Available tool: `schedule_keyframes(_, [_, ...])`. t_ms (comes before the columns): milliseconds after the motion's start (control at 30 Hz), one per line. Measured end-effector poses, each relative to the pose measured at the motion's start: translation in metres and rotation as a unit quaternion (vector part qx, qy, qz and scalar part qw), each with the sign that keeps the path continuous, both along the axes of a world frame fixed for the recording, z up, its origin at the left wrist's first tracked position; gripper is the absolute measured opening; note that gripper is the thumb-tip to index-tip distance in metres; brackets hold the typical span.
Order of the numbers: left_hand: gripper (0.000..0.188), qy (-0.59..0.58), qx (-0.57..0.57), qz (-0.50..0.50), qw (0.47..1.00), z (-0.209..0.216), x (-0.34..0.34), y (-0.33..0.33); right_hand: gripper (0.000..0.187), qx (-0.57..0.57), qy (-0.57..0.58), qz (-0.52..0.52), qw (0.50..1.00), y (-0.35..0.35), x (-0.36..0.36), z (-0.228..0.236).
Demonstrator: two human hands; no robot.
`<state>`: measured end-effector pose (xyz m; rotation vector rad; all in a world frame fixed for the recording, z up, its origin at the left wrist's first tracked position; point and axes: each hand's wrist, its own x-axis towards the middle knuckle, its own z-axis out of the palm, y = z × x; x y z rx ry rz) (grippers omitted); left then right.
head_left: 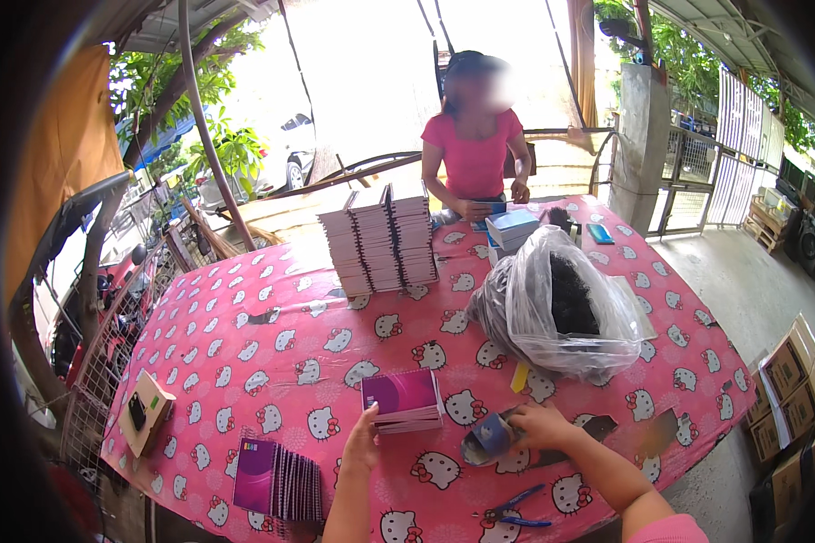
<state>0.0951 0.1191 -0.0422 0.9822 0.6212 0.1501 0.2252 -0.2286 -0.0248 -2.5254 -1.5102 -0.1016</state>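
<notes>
A short stack of purple-covered notebooks [402, 399] lies on the table in front of me. My left hand [362, 439] is at its left side, fingers stretched out and the thumb at the cover's edge. To the right of the stack, my right hand [539, 425] is closed on a blue-grey, round, hollow-looking object [489, 441], whose exact kind I cannot make out. Blue-handled pliers [513, 513] lie below that hand. Nearer on the left stands a leaning row of purple spiral notebooks [279, 480], their black coils facing right.
Tall piles of notebooks [380, 240] rise at the table's far side. A clear plastic bag of black coils [561, 312] sits to the right. Across the pink patterned table [244, 362], a person in a pink shirt [476, 154] handles a blue booklet. Cardboard boxes [792, 385] stand at right.
</notes>
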Motion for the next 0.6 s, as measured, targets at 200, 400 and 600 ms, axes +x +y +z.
schedule_keyframes(200, [0.043, 0.004, -0.009, -0.063, 0.998, -0.034, 0.006, 0.033, 0.025, 0.205, -0.002, -0.174, 0.963, 0.007, 0.018, -0.008])
schedule_keyframes(400, [0.079, 0.011, -0.064, -0.044, 0.997, 0.011, -0.013, 0.027, 0.056, 0.24, -0.137, -0.287, 0.917, 0.047, -0.001, 0.006])
schedule_keyframes(600, [0.095, 0.024, -0.137, -0.101, 0.985, 0.002, 0.025, 0.027, 0.102, 0.31, 0.734, -0.266, 0.543, 0.142, 0.033, -0.045])
